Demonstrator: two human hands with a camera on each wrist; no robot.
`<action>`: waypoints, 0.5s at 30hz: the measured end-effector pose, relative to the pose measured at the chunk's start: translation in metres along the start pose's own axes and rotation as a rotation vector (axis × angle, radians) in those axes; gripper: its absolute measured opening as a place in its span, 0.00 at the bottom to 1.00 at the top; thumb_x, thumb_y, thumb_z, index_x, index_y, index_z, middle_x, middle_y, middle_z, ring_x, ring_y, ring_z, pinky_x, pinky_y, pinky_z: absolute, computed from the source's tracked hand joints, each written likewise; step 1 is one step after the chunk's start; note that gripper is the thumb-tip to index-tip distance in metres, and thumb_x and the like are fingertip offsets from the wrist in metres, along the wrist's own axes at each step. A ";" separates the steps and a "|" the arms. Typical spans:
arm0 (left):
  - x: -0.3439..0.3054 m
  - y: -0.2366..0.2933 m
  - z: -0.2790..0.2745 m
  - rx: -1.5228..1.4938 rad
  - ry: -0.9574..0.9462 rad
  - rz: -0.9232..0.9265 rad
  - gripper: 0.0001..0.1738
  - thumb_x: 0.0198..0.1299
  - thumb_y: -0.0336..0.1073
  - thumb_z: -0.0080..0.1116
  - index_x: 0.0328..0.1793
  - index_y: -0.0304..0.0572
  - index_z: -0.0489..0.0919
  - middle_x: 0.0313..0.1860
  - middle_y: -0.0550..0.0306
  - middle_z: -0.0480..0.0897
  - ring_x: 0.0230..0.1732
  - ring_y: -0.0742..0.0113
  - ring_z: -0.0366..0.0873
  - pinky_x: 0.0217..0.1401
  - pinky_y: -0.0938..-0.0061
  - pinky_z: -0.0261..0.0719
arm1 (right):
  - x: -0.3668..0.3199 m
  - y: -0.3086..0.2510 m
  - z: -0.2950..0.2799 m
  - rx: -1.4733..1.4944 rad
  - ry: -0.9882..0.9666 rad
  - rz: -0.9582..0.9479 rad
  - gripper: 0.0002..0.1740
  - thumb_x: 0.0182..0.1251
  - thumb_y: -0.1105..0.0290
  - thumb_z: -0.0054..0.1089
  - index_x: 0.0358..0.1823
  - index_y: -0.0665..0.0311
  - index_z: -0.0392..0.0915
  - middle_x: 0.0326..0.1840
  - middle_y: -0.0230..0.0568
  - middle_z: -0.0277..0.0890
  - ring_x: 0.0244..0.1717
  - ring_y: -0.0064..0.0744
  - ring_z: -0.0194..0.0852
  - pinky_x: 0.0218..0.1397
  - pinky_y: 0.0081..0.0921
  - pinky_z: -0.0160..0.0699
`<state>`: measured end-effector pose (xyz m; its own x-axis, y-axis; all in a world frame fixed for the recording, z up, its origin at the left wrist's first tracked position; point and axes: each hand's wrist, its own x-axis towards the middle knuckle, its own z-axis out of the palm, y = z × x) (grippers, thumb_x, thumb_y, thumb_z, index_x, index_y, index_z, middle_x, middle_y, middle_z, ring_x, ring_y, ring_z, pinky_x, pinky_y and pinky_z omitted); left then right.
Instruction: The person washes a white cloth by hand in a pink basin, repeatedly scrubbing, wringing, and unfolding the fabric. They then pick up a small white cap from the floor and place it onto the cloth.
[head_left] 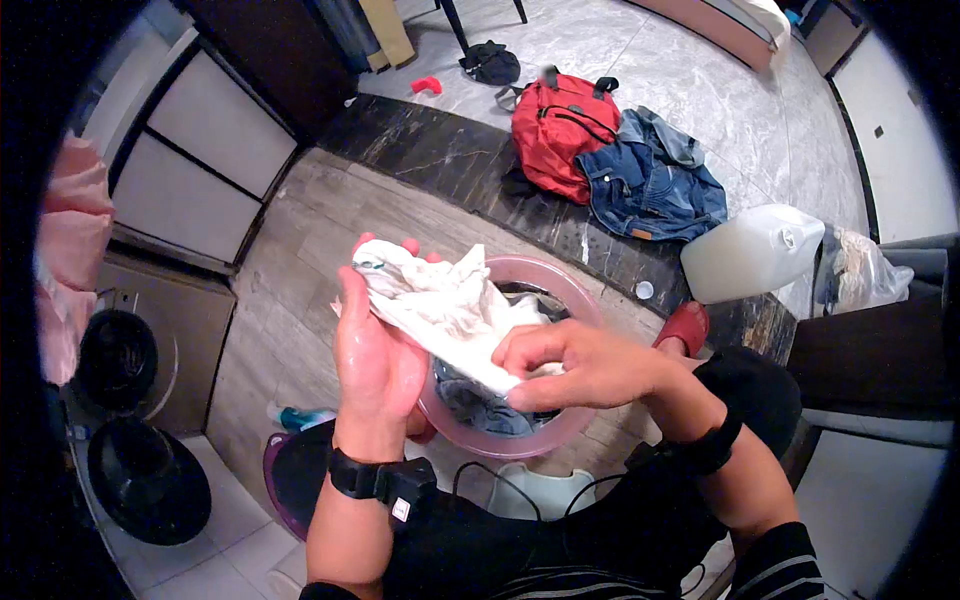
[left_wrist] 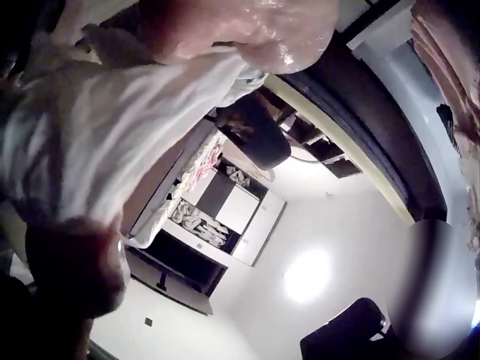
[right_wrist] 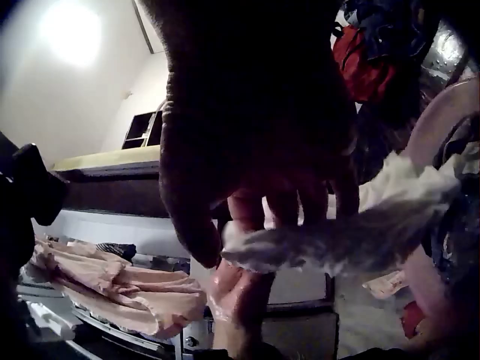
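A wet-looking white cloth (head_left: 440,300) is stretched between my two hands over a pink basin (head_left: 585,290). My left hand (head_left: 375,355) is palm up and shiny with water; it holds the bunched far end of the cloth across its fingers, and the thumb lies along the near side. At the lower end, my right hand (head_left: 600,365) pinches the edge between thumb and curled fingers. Dark wet clothes (head_left: 490,405) lie in the basin, partly covered by the hands and the cloth. In the right wrist view, the cloth (right_wrist: 337,240) hangs just below the right hand's fingers.
A red backpack (head_left: 560,130) and a denim garment (head_left: 650,185) lie past the dark stone sill. A big white jug (head_left: 750,255) stands to the right. Black basins (head_left: 150,480) are on the left, and a pale stool (head_left: 535,490) stands close in front.
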<state>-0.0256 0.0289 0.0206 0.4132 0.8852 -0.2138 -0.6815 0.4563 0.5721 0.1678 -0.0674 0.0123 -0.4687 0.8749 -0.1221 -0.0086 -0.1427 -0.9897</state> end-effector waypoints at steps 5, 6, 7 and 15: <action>-0.007 -0.003 0.009 -0.172 -0.207 -0.065 0.25 0.73 0.53 0.33 0.71 0.55 0.62 0.66 0.49 0.69 0.68 0.47 0.64 0.71 0.44 0.61 | 0.012 0.005 0.008 -0.038 0.245 0.141 0.19 0.64 0.55 0.60 0.40 0.67 0.77 0.39 0.36 0.77 0.39 0.27 0.75 0.46 0.28 0.74; -0.009 -0.004 0.010 -0.179 -0.209 -0.072 0.25 0.73 0.53 0.33 0.71 0.56 0.62 0.66 0.49 0.69 0.68 0.46 0.64 0.71 0.44 0.61 | 0.017 0.011 0.012 -0.029 0.368 0.071 0.19 0.64 0.56 0.60 0.40 0.67 0.76 0.38 0.38 0.77 0.39 0.28 0.76 0.46 0.28 0.75; -0.010 -0.005 0.011 -0.186 -0.211 -0.079 0.26 0.73 0.53 0.33 0.72 0.56 0.61 0.67 0.49 0.68 0.68 0.46 0.64 0.71 0.44 0.61 | 0.021 0.014 0.015 -0.020 0.491 0.000 0.19 0.65 0.56 0.60 0.41 0.68 0.76 0.38 0.39 0.78 0.39 0.28 0.76 0.46 0.28 0.76; -0.006 -0.006 0.021 0.033 -0.135 -0.005 0.29 0.73 0.55 0.30 0.75 0.56 0.54 0.66 0.49 0.67 0.64 0.52 0.68 0.68 0.49 0.66 | 0.024 0.025 0.005 0.034 0.463 0.057 0.11 0.63 0.64 0.57 0.32 0.66 0.78 0.29 0.32 0.76 0.34 0.22 0.72 0.39 0.23 0.71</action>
<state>-0.0120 0.0188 0.0351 0.4962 0.8613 -0.1093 -0.6596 0.4558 0.5976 0.1515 -0.0525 -0.0154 -0.0259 0.9785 -0.2045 -0.0271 -0.2052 -0.9783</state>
